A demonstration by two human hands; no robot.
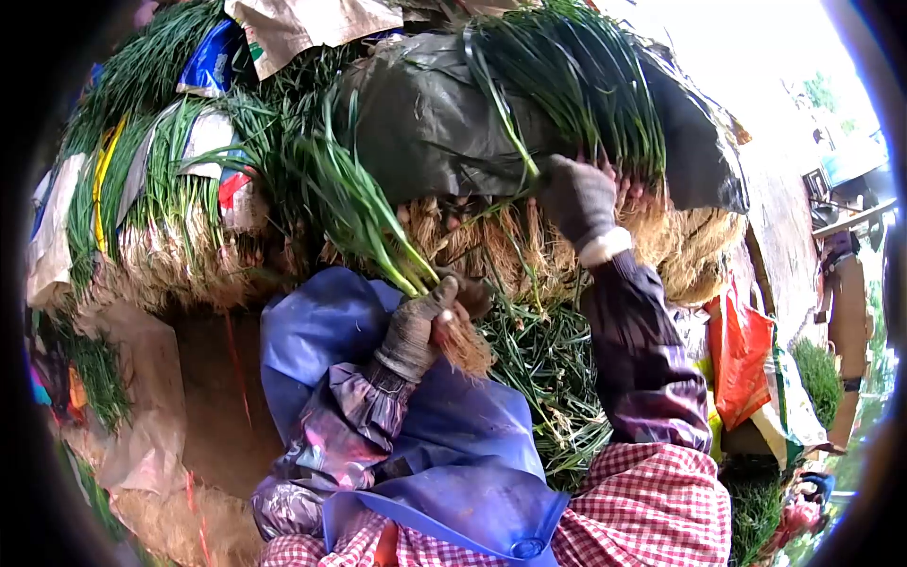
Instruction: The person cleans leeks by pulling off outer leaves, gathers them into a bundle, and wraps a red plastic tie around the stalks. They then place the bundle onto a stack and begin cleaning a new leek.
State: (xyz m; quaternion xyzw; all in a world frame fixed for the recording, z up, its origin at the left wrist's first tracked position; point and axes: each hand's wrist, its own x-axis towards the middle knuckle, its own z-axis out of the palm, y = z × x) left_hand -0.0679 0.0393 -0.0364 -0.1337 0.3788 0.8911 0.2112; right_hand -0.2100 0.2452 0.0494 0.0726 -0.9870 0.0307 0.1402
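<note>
My left hand (pixel 416 331), in a dark grey glove, is closed around a small bunch of green onions (pixel 364 217). Their long leaves point up and to the left, and pale, stringy roots (pixel 463 342) hang below the fist. My right hand (pixel 578 200), also gloved, reaches to a big heap of green onions (pixel 576 76) at the top. Its fingers are curled round a green onion stalk (pixel 508 128) at the heap's edge. A dark grey-green sheet (pixel 425 113) lies between layers of the heap, above a row of roots (pixel 510 241).
More bundled green onions (pixel 179 208) are stacked at left among plastic sacks. Loose green leaves (pixel 543 378) lie between my arms. A blue apron (pixel 472 416) covers my lap. At right are an orange-red bag (pixel 739 354) and a pale wall.
</note>
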